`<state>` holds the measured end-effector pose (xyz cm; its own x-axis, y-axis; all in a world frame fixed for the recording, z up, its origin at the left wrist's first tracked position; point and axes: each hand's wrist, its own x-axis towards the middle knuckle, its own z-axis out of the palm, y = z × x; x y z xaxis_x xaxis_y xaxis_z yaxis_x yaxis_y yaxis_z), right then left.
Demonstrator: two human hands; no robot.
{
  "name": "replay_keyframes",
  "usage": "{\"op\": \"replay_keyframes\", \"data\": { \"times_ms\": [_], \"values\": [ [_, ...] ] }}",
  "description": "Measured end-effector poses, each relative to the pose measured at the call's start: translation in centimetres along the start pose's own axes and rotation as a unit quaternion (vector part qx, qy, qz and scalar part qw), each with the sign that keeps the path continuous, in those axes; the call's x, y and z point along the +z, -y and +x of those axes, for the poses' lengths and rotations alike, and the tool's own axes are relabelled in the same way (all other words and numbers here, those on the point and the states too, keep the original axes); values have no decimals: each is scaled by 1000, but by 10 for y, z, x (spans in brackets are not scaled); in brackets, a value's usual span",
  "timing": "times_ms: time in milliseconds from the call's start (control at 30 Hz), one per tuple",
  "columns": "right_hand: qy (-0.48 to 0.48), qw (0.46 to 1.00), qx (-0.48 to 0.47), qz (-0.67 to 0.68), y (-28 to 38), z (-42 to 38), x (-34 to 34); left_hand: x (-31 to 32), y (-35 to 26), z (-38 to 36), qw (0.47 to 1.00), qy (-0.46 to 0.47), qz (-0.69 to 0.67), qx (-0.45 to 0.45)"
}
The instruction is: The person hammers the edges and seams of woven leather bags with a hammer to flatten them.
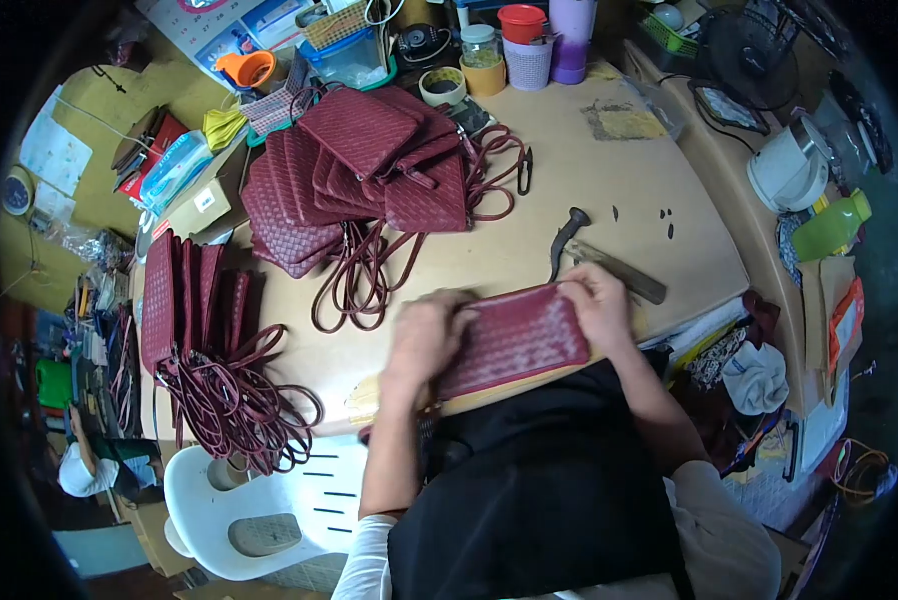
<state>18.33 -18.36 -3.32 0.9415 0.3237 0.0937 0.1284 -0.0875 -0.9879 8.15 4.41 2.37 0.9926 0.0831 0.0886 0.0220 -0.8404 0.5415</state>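
Note:
A burgundy woven-pattern pouch (517,340) lies at the table's front edge, between my two hands. My left hand (431,335) is closed round its left end and somewhat blurred. At the upper right corner, my right hand (599,303) pinches the pouch between thumb and fingers. Just beyond it are a dark hammer (569,235) and a worn wooden bar (617,270). A heap of similar burgundy pouches (359,160) with looped cords lies farther back. More of them stand in a row (194,300) at the left, their cords (244,410) hanging over the edge.
Behind the heap are a tape roll (443,87), a glass jar (481,48), a lilac basket (528,62) and a purple tumbler (572,40). A white plastic chair (269,510) is below the table's left front. Cloths (755,378) lie at the right. Another person (94,465) sits far left.

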Motion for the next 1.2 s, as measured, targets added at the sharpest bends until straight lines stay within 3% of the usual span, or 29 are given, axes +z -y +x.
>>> {"op": "replay_keyframes", "data": {
  "times_ms": [67,100,167,267,333,367,400,433,467,533,600,633,700,733,800,833,900,933,1000,1033,1067,1133,1200],
  "values": [
    [-36,999,-18,10,-12,6,-15,-14,28,-16,976,32,-169,-136],
    [-30,999,-23,1,-12,6,-15,-11,31,-23,975,29,-168,-143],
    [-34,999,-19,20,-6,5,-9,-2,35,-36,852,-49,-486,-188],
    [-28,999,-23,-18,-5,3,-3,5,35,-47,898,-78,-386,-197],
    [25,987,-12,-161,18,-3,-1,10,37,-52,892,-119,-387,-201],
    [98,966,75,-227,22,2,-6,8,35,-52,926,-158,-277,-201],
    [99,966,75,-228,30,6,-10,6,32,-52,947,-192,-163,-198],
    [21,917,-76,-391,39,10,-13,-2,24,-51,969,-228,32,-90],
    [-59,815,-222,-533,45,15,-16,-7,13,-52,969,-228,30,-88],
    [-96,807,-222,-538,40,26,-23,-10,-9,-54,990,-134,-38,32],
    [22,789,-186,-585,19,36,-37,7,-30,-57,990,-17,20,136],
    [17,787,-185,-588,26,39,-39,22,-30,-60,987,37,44,151],
    [65,937,44,-341,48,40,-41,38,-27,-62,981,65,96,153],
    [60,936,46,-344,54,37,-40,39,-27,-60,980,59,109,156],
    [72,980,133,-127,61,23,-38,40,-28,-59,980,60,108,156],
    [71,980,136,-129,59,21,-40,40,-29,-59,981,58,111,150],
    [196,969,81,-130,54,20,-40,39,-30,-59,981,59,109,148],
    [196,969,82,-130,55,18,-37,39,-30,-59,982,59,108,145],
    [75,964,-86,-241,65,10,-25,40,-30,-59,983,58,105,142],
    [104,926,7,-363,72,11,-19,39,-30,-60,983,57,104,142],
    [104,927,8,-361,79,12,-19,38,-30,-61,982,58,105,143],
    [274,802,-12,-530,94,17,-22,38,-30,-59,983,59,105,140],
    [283,784,-63,-549,106,21,-27,39,-32,-58,984,48,97,141]
  ]
}}
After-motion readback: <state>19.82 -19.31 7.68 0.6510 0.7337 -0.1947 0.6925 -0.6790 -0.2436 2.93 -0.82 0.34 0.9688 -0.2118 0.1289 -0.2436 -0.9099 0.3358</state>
